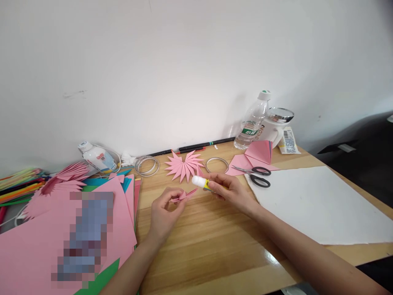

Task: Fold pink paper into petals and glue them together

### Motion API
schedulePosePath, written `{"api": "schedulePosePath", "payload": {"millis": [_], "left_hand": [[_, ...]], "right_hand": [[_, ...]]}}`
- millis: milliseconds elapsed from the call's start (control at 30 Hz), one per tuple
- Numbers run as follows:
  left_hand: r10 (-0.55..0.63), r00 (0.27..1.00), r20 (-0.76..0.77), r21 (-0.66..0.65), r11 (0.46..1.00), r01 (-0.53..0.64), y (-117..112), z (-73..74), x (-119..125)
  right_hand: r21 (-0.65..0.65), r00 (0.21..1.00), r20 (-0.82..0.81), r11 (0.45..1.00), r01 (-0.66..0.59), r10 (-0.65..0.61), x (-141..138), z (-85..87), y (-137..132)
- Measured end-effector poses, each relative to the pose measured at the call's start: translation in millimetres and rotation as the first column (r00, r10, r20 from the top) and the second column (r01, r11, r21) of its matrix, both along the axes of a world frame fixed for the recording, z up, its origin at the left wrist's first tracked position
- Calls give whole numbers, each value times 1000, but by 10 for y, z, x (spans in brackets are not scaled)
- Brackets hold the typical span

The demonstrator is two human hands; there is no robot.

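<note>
Over the middle of the wooden table, my left hand pinches a small folded pink paper piece, one pointed end sticking out to the right. My right hand is closed around a glue stick with a white end and a yellow label. That white end points left, just above the folded piece and apart from it. Behind both hands lies a pink paper star of pointed folded segments, open at the back.
Scissors with black handles rest at the right, by pink paper and a white sheet. A water bottle and a mug stand behind. Metal rings lie near the wall. Coloured paper covers the left side.
</note>
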State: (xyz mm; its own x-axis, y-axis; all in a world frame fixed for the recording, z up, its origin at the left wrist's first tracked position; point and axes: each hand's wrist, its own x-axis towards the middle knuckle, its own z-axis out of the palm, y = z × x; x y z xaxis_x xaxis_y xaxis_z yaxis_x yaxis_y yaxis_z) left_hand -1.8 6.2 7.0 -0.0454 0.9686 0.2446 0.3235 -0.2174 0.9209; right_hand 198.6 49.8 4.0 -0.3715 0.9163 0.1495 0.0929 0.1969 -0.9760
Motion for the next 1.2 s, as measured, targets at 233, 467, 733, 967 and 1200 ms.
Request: {"api": "schedulePosePath", "payload": {"millis": [233,467,733,967,1200], "left_hand": [[-148,864,-482,563,703,435,-38,49,-45],[-128,791,-598,540,665,516,-28,-55,-162],[-190,732,-655,495,623,605,-62,-100,-190],[-213,714,-667,495,589,639,-81,-90,-191],[-188,719,-669,497,607,621,-79,-94,-186]], "right_hand": [[38,997,16,996,-79,79,128,59,41],[119,974,117,971,-209,195,196,152,33],[215,976,125,956,-200,176,182,187,22],[232,986,75,959,-166,152,188,182,32],[252,967,45,934,-252,249,205,210,32]]}}
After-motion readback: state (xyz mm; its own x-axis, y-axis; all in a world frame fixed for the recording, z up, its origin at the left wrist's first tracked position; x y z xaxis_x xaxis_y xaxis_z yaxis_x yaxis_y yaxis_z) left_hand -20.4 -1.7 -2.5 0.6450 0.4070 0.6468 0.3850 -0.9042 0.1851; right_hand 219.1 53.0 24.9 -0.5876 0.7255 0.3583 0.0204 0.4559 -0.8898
